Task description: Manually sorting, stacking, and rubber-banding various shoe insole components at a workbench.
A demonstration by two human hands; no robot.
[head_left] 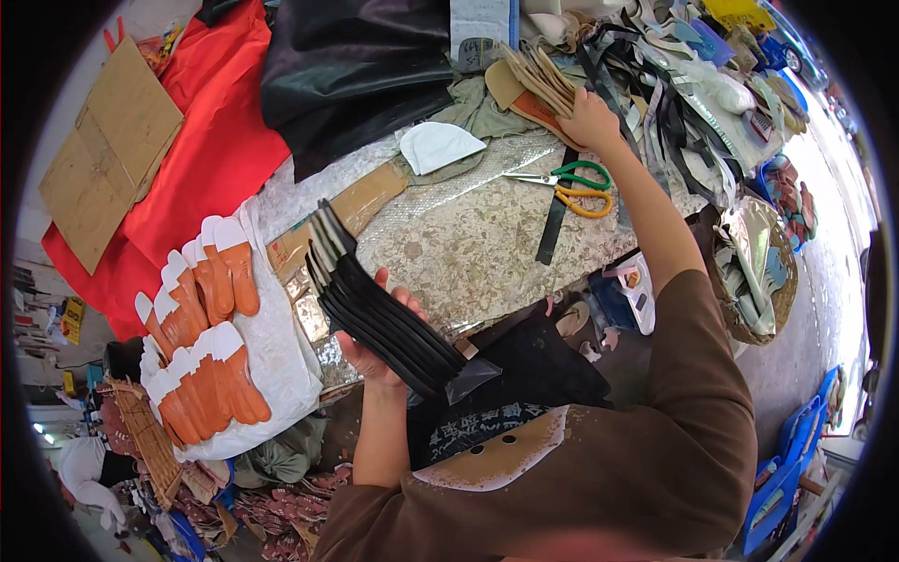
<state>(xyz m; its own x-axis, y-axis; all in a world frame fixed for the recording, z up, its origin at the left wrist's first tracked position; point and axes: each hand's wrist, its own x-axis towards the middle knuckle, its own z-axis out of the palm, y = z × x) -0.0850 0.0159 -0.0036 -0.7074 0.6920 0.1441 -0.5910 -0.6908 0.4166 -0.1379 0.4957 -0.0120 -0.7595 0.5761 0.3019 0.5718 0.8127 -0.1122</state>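
Note:
A fanned stack of black insoles (375,309), pale at the far ends, rests in my left hand (367,363), held above the table's near edge. Its thumb and fingers wrap the stack from both sides. At the far right of the table, my right hand (592,124) closes on the near end of a bundle of thin tan insoles (538,77). The fingertips are partly hidden there. Under that bundle lies a brown insole (536,110) with a tan end. Scissors (582,187) with green and orange handles lie below my right forearm, across a black strip (554,229).
White half-round pieces (440,147) lie mid-table, near a cardboard strip (351,206). Orange insoles with white ends (211,384) stand in rows on white cloth at left. Red cloth (201,122) and black sheeting (356,75) drape behind. Scraps (670,103) pile at right, above a basket (773,309).

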